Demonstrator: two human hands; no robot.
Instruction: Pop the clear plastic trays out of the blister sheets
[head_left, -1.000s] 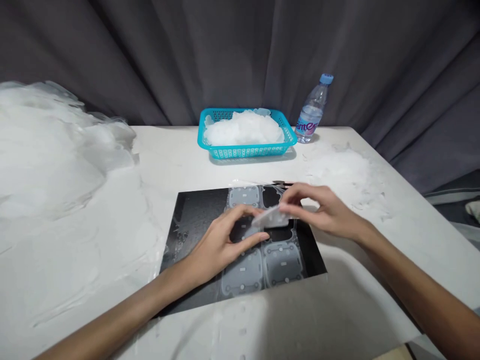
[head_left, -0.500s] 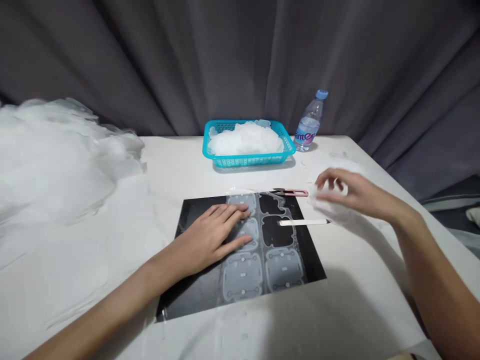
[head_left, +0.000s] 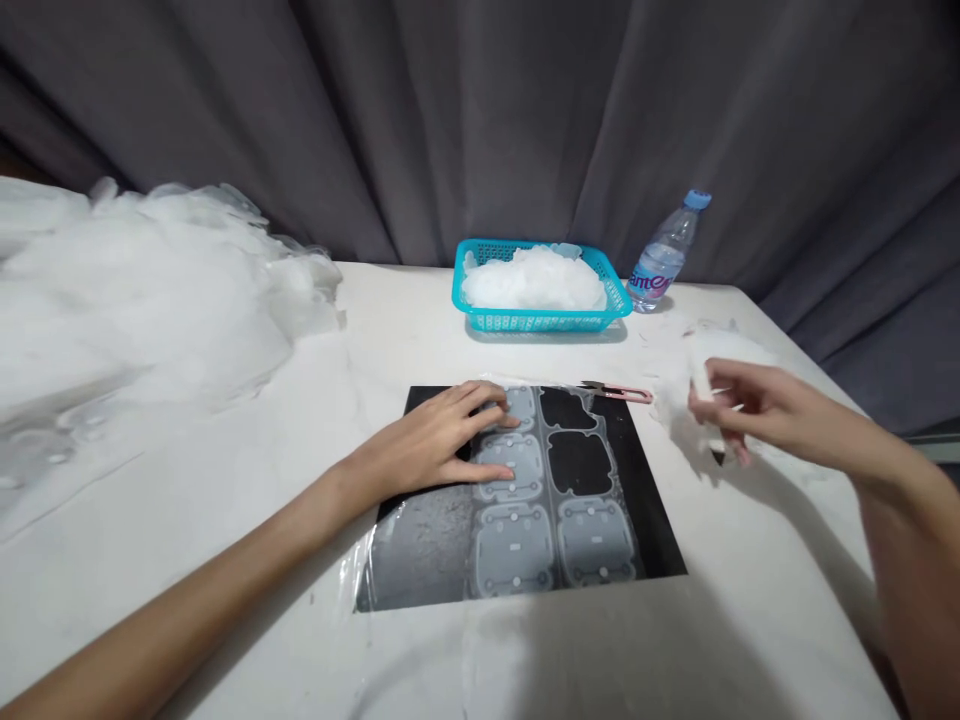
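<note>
Fingers (head_left: 480, 471) of the left hand (head_left: 429, 441) spread on a translucent, square-panelled plastic sheet (head_left: 514, 545) over a rectangular black mat (head_left: 654, 535); light pressure could let it slide. Bare white counter (head_left: 420, 660) opens at the mat's six o'clock. At two, the right hand (head_left: 780, 415) pinches a white pen-shaped tool (head_left: 701, 384), the counter's edge beyond.

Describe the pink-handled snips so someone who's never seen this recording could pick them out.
Find the flat black rectangular mat on the white table. At its far right corner lie small pink-handled snips, dark blades pointing left. Their pink handle separates them from the white pen-shaped tool in the right hand.
</note>
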